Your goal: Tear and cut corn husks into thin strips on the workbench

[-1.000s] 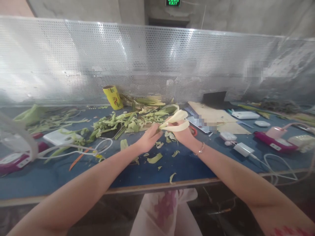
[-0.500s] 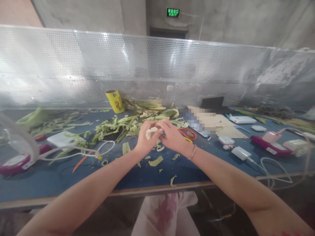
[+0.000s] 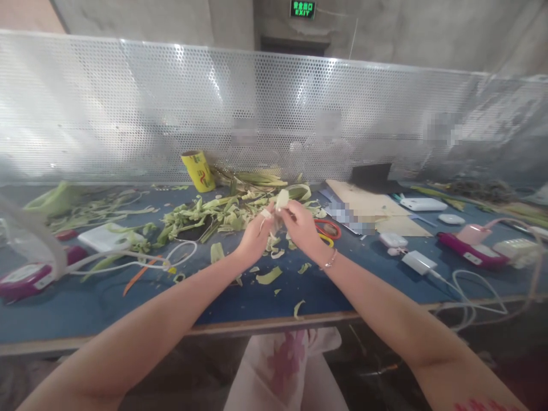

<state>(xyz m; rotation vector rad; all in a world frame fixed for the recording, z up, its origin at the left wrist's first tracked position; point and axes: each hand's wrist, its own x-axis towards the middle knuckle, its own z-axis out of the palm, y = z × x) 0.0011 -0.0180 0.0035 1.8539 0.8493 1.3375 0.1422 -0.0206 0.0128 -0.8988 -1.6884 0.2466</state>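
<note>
Both hands meet above the middle of the blue table. My right hand (image 3: 302, 231) is closed, its thumb and fingers pinching a pale green piece of plant leaf (image 3: 282, 198) that sticks up past the fingertips. My left hand (image 3: 256, 238) is closed too, with a whitish strip of plant (image 3: 266, 214) showing at its fingertips. Whether the two pieces are joined is too blurred to tell. Just behind the hands lies a heap of green plant strips (image 3: 197, 216). Loose pale scraps (image 3: 269, 275) lie below the hands.
A yellow cardboard tube (image 3: 198, 171) stands behind the heap. Red-handled scissors (image 3: 329, 229) and papers (image 3: 363, 200) lie at the right, with a white charger (image 3: 419, 262) and a purple power strip (image 3: 473, 251). Another purple power strip (image 3: 29, 279) and white cables are at the left.
My fingertips have moved apart a little, and my right hand has turned. The pale leaf piece now points upward at the right fingertips. The camera view has tilted slightly down.
</note>
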